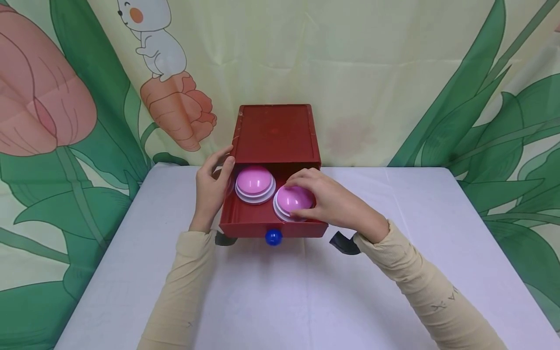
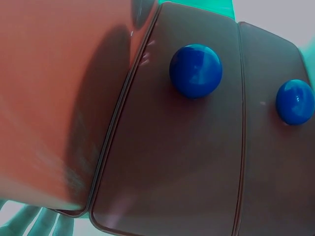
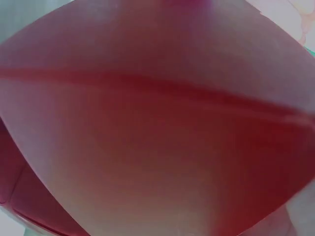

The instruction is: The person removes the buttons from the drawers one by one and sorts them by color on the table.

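A red drawer box point(image 1: 274, 133) stands on the table with its top drawer point(image 1: 245, 231) pulled out. Inside the drawer sit two pink domed push buttons on white round bases. My right hand point(image 1: 325, 199) pinches the right push button point(image 1: 292, 198) between thumb and fingers, covering part of it. The other push button point(image 1: 253, 181) lies at the drawer's left. My left hand point(image 1: 211, 182) rests along the box's left side, thumb near its front corner. In the left wrist view its fingers point(image 2: 39, 223) show past the red side. A close, blurred red surface point(image 3: 172, 142) fills the right wrist view.
A blue knob point(image 1: 273, 237) sticks out from the drawer front; the left wrist view shows two blue knobs, the nearer knob point(image 2: 196, 71) being larger. The white tablecloth point(image 1: 271, 301) surrounds the box. A printed curtain point(image 1: 372, 73) hangs behind. Black straps show near both wrists.
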Demonstrator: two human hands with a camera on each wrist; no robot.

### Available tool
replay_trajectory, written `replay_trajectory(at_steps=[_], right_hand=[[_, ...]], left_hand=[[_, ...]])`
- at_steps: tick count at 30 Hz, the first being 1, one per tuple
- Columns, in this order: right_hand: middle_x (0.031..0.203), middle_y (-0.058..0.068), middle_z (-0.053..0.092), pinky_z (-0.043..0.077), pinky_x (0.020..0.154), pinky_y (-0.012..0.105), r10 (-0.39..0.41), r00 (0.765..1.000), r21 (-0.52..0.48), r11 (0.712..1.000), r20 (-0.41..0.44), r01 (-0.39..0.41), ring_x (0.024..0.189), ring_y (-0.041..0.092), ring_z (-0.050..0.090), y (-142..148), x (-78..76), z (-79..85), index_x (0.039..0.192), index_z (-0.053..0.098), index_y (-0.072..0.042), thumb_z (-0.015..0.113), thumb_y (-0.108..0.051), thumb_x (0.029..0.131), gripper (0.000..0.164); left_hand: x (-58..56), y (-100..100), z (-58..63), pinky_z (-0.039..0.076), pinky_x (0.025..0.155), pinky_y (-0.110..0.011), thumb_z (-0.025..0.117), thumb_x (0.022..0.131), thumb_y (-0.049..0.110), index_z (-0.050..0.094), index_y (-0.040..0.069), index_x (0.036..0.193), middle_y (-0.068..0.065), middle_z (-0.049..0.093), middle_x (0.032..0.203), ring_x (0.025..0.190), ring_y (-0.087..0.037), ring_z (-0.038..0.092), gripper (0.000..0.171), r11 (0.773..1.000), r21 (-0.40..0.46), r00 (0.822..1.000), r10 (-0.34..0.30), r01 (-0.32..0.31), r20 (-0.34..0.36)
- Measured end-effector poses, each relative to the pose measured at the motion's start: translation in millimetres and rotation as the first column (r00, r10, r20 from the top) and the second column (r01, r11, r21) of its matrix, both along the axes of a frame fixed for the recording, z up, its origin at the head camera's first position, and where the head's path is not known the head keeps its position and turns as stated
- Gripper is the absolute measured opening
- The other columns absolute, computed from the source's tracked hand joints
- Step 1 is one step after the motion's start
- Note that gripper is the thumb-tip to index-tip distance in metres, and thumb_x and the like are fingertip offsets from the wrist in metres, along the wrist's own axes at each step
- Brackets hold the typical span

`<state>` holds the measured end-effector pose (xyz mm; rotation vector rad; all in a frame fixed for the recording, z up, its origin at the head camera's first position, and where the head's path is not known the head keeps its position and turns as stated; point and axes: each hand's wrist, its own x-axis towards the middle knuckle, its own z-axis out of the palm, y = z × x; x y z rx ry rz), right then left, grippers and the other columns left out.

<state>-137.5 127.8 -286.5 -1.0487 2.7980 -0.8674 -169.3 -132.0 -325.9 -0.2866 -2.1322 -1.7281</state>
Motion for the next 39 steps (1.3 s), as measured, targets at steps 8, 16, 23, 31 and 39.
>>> replay_trajectory(at_steps=[8, 16, 23, 31, 39], right_hand=[[0.129, 0.007, 0.059, 0.051, 0.099, 0.038, 0.019, 0.999, 0.04, 0.999, -0.032, -0.018, 0.123, 0.024, 0.051, -1.0, -2.2, -2.8, 0.125, 0.067, -0.006, 0.082, -0.019, 0.081, 0.048], [0.131, 0.008, 0.06, 0.048, 0.104, 0.04, 0.028, 0.999, 0.106, 0.994, -0.038, -0.024, 0.125, 0.024, 0.052, -1.4, -2.8, -2.2, 0.129, 0.064, -0.007, 0.081, -0.022, 0.083, 0.051], [0.131, 0.009, 0.061, 0.05, 0.102, 0.041, 0.058, 0.996, 0.163, 0.986, -0.071, -0.045, 0.124, 0.026, 0.055, -0.6, -4.4, 1.4, 0.129, 0.065, -0.007, 0.08, -0.025, 0.084, 0.05], [0.124, 0.01, 0.065, 0.052, 0.098, 0.039, 0.097, 0.986, 0.144, 0.987, -0.137, -0.077, 0.117, 0.026, 0.057, 1.5, -7.1, 2.1, 0.121, 0.069, -0.005, 0.082, -0.027, 0.081, 0.048], [0.124, 0.01, 0.064, 0.053, 0.094, 0.037, 0.102, 0.983, 0.106, 0.991, -0.151, -0.087, 0.118, 0.025, 0.056, 1.6, -7.5, 1.4, 0.12, 0.069, -0.004, 0.083, -0.028, 0.079, 0.049]], left_hand=[[0.1, 0.4, 0.5, 0.049, 0.093, -0.022, 0.056, 0.101, 0.015, 0.057, 0.001, 0.138, -0.016, 0.06, 0.133, 0.112, -0.017, 0.059, 0.039, 1.0, -0.001, 1.0, 0.004, -0.004, 0.008], [0.9, 0.8, 1.1, 0.05, 0.092, -0.021, 0.056, 0.101, 0.016, 0.057, 0.001, 0.138, -0.016, 0.06, 0.133, 0.111, -0.017, 0.059, 0.039, 1.0, 0.0, 1.0, 0.001, -0.001, 0.007], [0.0, 1.4, 0.1, 0.049, 0.091, -0.02, 0.056, 0.101, 0.016, 0.057, 0.001, 0.137, -0.016, 0.061, 0.132, 0.109, -0.013, 0.059, 0.039, 1.0, -0.002, 1.0, 0.007, -0.007, 0.004], [0.2, 1.1, -0.4, 0.049, 0.093, -0.02, 0.056, 0.101, 0.016, 0.057, 0.002, 0.138, -0.015, 0.06, 0.134, 0.113, -0.018, 0.059, 0.04, 1.0, -0.01, 1.0, 0.01, -0.01, 0.008], [1.1, -0.1, 1.1, 0.05, 0.096, -0.025, 0.055, 0.102, 0.02, 0.055, 0.006, 0.141, -0.013, 0.058, 0.138, 0.118, -0.022, 0.058, 0.041, 0.999, -0.045, 1.0, 0.001, 0.001, 0.031]])
